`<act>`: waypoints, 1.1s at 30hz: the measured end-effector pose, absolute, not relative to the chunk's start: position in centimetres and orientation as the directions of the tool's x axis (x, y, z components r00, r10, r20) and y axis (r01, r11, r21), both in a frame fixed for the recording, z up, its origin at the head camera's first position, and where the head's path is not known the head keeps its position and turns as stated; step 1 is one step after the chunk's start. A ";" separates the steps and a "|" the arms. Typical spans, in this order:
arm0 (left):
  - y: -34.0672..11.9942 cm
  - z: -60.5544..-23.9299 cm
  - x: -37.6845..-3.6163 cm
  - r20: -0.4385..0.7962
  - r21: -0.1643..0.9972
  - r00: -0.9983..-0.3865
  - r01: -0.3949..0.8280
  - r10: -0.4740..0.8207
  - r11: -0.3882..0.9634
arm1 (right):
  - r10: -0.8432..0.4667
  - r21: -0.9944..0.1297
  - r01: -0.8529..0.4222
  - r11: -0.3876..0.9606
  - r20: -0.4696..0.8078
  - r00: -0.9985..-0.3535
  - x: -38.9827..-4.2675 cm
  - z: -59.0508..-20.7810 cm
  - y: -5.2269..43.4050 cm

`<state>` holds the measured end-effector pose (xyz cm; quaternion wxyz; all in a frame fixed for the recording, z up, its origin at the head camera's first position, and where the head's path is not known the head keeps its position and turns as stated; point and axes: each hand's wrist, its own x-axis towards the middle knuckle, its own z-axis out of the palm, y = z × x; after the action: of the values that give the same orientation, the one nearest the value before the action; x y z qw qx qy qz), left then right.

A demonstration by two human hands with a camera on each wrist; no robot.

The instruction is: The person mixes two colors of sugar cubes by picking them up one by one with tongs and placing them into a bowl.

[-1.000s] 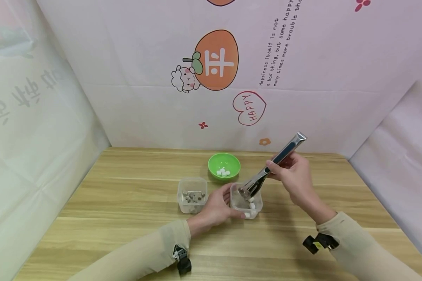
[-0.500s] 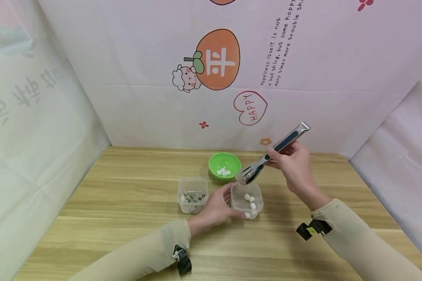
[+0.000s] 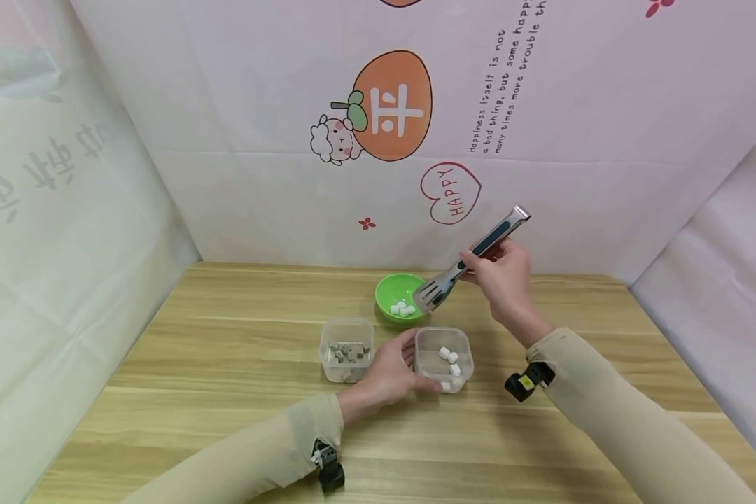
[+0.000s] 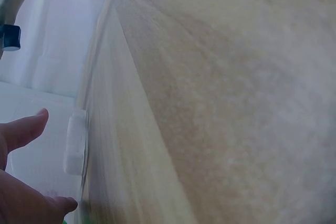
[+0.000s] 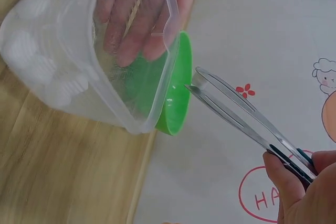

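My left hand (image 3: 390, 371) holds the left side of a clear plastic container (image 3: 430, 364), thumb at its near edge and fingers behind. Several small white marshmallow-like pieces (image 3: 445, 353) lie inside it. My right hand (image 3: 502, 280) grips metal tongs (image 3: 491, 241) with dark handle inlays. The tong tips overlap the right rim of a green bowl (image 3: 387, 290) in the head view. In the right wrist view, the tong ends (image 5: 197, 80) stand slightly apart; I cannot tell whether they pinch anything. More white pieces (image 3: 403, 309) lie in the bowl.
Left of my left hand stands a second clear container (image 3: 346, 330) with several small grey pieces (image 3: 348, 352). All of it stands on a wooden table (image 3: 239, 336). A printed white cloth (image 3: 277, 210) rises directly behind the table, and white cloth hangs at both sides.
My right hand has lifted the tongs out of the held container and carried them left and away, to the green bowl's rim. My left hand and the container have stayed in place.
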<state>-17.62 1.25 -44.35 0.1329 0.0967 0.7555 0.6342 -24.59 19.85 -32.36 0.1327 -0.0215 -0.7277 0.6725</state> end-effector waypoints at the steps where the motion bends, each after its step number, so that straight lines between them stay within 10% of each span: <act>1: 1.2 -44.4 -17.6 -0.076 0.984 -0.946 -0.020 0.314 0.178 | 0.213 -0.985 -0.145 0.092 0.161 -0.964 -24.8 -32.5 19.7; 33: 1.3 -44.4 -17.7 -0.091 0.984 -0.949 -0.040 0.300 0.173 | 0.221 -0.983 -0.129 0.131 0.156 -0.963 -26.2 -33.5 18.7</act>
<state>-17.67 1.27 -44.38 0.1335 0.0865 0.7542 0.6371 -26.23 18.75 -33.53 0.1328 -0.0310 -0.7401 0.6585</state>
